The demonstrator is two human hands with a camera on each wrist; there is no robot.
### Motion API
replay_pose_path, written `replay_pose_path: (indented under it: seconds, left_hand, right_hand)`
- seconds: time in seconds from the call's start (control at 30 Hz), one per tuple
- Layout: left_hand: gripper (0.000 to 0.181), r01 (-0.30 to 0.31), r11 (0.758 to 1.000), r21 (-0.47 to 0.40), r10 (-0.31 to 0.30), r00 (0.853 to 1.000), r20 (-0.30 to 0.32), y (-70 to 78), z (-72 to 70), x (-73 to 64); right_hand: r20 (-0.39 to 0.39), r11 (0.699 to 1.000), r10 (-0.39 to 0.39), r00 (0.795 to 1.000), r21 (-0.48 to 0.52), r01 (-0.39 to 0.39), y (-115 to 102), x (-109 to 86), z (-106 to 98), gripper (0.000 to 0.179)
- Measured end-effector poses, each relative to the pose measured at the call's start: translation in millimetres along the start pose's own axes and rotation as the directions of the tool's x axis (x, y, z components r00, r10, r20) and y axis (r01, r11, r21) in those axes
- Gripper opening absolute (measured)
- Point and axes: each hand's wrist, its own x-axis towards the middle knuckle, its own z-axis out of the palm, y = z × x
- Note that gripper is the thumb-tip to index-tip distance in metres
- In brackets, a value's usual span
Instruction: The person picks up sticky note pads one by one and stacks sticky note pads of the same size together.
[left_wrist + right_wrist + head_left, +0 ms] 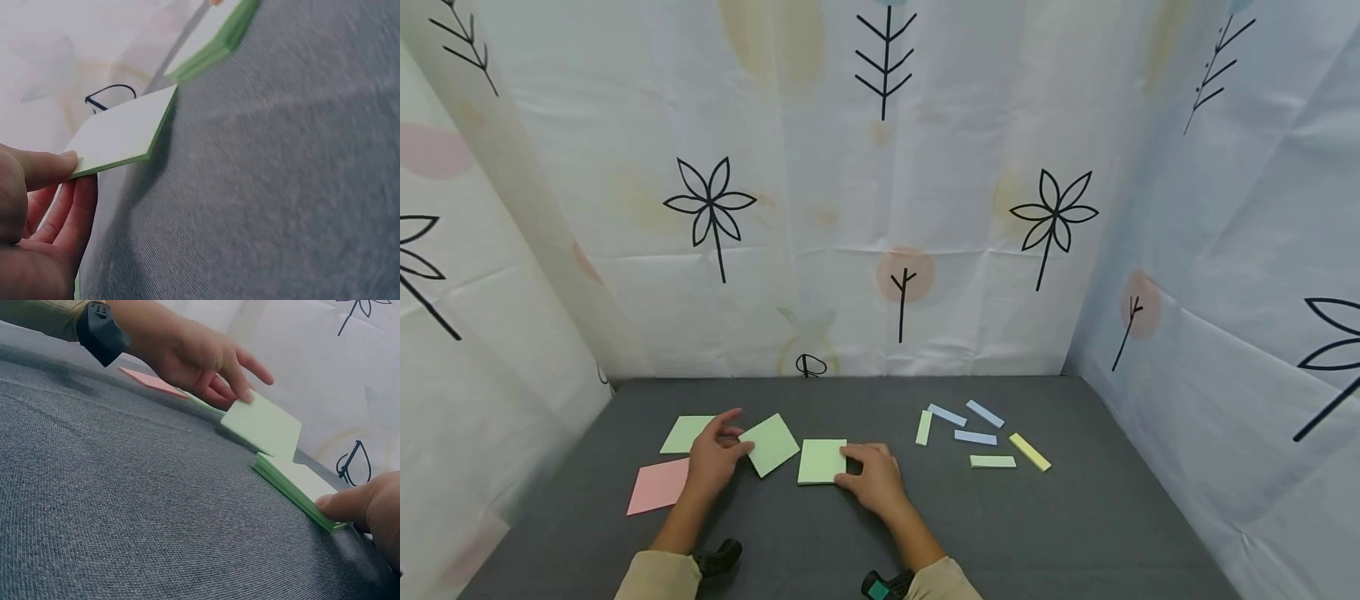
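Paper leads my view: a tilted green pad hangs in the left hand, just left of a matching stack on the table. I see the left thumb on the pad's top face and fingers beneath, clamped at its left corner and holding it off the table. The right hand pinches the stack at its right edge, thumb by the near corner.

As I judge it, everything turns on that side-to-side relation: the stack lies to the right of the left hand, past the pad's right corner. Both look about square, so I get no long axis to steer by; I read the angle instead, the pad skewed like a diamond, the stack nearly straight. Whether they touch, I cannot tell. The right hand is nearer the stack and sits at its far side, so I count no obstacle between the 2.

To the left I have a green sheet and, nearer me, a pink pad partly covered by the left arm. Well apart on the right lie 3 blue strips, 2 green strips and 1 yellow strip.
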Motion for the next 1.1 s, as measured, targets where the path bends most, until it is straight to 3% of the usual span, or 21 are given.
replay_pose_path:
  seconds: [0.1,0.23,0.33,0.63,0.87,1.1]
  left_hand:
    - [0.06,0.033,0.994,-0.105,-0.033,0.999,-0.003,0.6,-0.1,-0.1]
    - [0.062,0.054,0.969,-0.242,-0.051,0.998,0.022,2.2,3.8,-0.6]
    - [0.062,0.069,0.959,-0.275,-0.054,0.997,0.058,3.1,9.4,-3.1]
    - [0.062,0.005,0.998,-0.065,0.0,0.998,0.066,0.7,33.1,-9.6]
    - [0.061,-0.084,0.996,0.038,0.081,0.995,0.056,8.1,45.7,-11.1]
    - [0.061,-0.118,0.99,0.078,0.115,0.992,0.046,11.6,58.4,-11.3]
  right_hand:
    - [0.004,1.0,-0.001,1.0,-0.005,0.001,0.2,0.0,0.0,0.042]
    - [0.011,1.0,0.006,1.0,-0.002,-0.006,0.4,0.5,-0.5,0.042]
    - [0.011,1.0,0.001,1.0,-0.002,-0.001,0.4,0.6,-1.4,0.042]
    - [0.014,1.0,-0.005,1.0,-0.006,0.005,0.9,0.4,0.8,0.043]
    - [0.018,1.0,-0.011,1.0,-0.008,0.011,1.4,0.7,0.3,0.043]
    - [0.014,1.0,-0.004,1.0,-0.005,0.004,1.8,0.1,0.3,0.043]
